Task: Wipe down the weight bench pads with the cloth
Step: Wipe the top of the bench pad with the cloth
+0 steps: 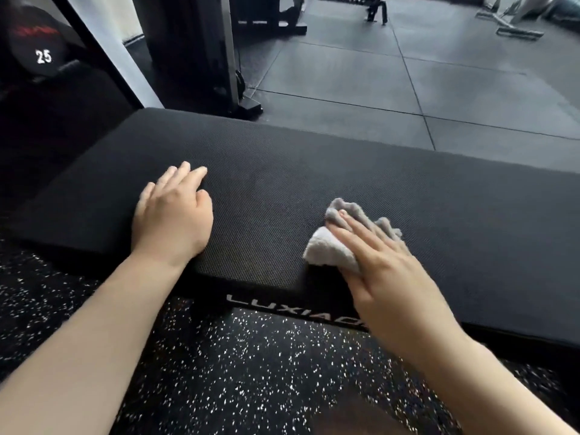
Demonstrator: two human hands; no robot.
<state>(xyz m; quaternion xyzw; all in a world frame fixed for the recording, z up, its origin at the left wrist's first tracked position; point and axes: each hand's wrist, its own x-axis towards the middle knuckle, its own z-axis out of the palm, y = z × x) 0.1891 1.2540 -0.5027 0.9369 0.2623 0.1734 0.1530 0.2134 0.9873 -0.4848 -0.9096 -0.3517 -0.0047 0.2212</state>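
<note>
A black textured bench pad (314, 183) stretches across the middle of the head view. My left hand (172, 215) rests flat on its left part, fingers straight and spread. A crumpled grey-white cloth (332, 246) lies on the pad near the front edge. My right hand (386, 277) presses down on the cloth with straight fingers, covering its right half. White lettering (295, 309) runs along the pad's front side below the cloth.
Black rubber floor with white speckles (251, 372) lies under my arms. Grey floor tiles (408, 73) extend behind the bench. A black machine frame (219, 58) stands at the back left, beside a dumbbell marked 25 (40, 54). Other equipment bases (514, 29) sit far back.
</note>
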